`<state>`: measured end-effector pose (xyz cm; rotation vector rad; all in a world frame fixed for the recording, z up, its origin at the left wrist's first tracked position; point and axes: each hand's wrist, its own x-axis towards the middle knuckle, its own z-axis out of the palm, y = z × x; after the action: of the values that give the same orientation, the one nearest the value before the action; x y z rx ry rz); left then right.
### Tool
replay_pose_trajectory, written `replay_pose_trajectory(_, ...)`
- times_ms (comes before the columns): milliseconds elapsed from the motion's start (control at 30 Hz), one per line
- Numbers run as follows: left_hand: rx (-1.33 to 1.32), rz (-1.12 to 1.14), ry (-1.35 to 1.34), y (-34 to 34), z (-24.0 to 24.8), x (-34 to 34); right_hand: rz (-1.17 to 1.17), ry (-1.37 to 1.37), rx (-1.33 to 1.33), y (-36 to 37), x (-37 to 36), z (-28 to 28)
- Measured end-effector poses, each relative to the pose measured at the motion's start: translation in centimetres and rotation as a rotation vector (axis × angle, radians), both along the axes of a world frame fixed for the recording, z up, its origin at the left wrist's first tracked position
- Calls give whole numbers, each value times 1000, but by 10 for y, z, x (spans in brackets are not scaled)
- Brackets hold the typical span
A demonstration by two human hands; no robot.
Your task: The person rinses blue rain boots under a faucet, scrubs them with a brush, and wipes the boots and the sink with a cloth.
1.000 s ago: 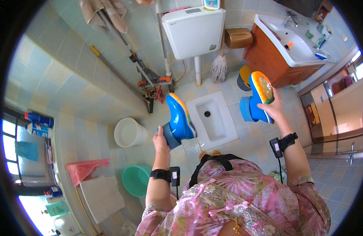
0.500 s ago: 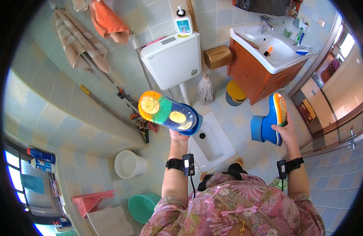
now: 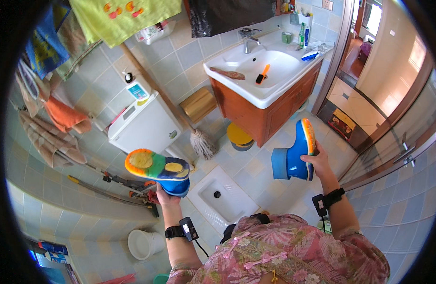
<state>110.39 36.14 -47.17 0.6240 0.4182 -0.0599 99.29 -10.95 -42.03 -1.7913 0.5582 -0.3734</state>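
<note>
My left hand (image 3: 167,195) is closed round a blue rain boot (image 3: 173,186), its yellow, green and navy sole turned up. That boot is above the floor, left of the squat toilet (image 3: 248,204). Out to the right, my right hand (image 3: 318,162) grips a second blue rain boot (image 3: 293,161), thumb across its side. This one's orange-edged sole faces right and its shaft opening points left. In the sink (image 3: 279,92) lies a brush with an orange handle (image 3: 265,69); neither hand touches it.
The wooden vanity (image 3: 293,113) stands ahead, with a yellow-lidded bin (image 3: 240,135) below. A mop (image 3: 203,144) leans beside the white cistern (image 3: 144,125). A white bucket (image 3: 144,244) stands at lower left. Towels hang at upper left, and a glass door (image 3: 393,137) is on the right.
My view has swung right and up, so the sink now shows nearer the middle. Both hands still hold the boots, and the left boot has tilted, showing more of its blue shaft.
</note>
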Motion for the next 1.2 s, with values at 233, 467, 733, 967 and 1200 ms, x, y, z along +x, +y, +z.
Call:
replay_pose_trajectory(233,526,127,63,-117,51,85,-33,-299,935,-113,7,-19)
replay_pose_trajectory(467,771,-77,-411,-270,80,199,59,-669,1173,-189,73,-13)
replay_pose_trajectory(733,1592,-53,-932,-414,76,369,24,-632,1159,-264,201,-13)
replay_pose_trajectory(967,1877,-60,-976,-472,56,360,206,-676,1088,-271,218,-14)
replay_pose_trajectory(1200,2026,-189,-947,-509,31,383,179,-453,1172,-280,303,28)
